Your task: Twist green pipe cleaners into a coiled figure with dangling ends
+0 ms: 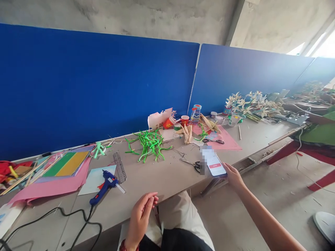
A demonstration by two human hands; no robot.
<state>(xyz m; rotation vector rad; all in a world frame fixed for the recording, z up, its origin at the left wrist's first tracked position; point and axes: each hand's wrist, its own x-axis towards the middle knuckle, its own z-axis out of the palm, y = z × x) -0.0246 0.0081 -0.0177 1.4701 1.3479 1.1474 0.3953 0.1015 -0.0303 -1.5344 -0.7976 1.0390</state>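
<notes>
My right hand (233, 175) grips the lower edge of a smartphone (217, 168) with a lit screen, held past the table's front edge. Part of the phone's top is blurred out. Black-handled scissors (194, 165) lie on the table just left of it. Above my lap, by the table edge, my left hand (142, 212) is loosely closed, fingers pressed together, with nothing seen in it. Nearest to it on the table is a blue glue gun (104, 188), its nozzle pointing right, beside a clear ruler (119, 167). Farther back lies a tangled pile of green fuzzy stems (150, 143).
Coloured sheets (65, 167) and sticks cover the left side, and a black cord (85, 218) loops in front. Red paper cups (184, 120), dried husks (187, 134) and a pink sheet (230, 139) sit at back right. Pale artificial flowers (252, 103) stand beyond; a blue partition (99, 87) backs the table.
</notes>
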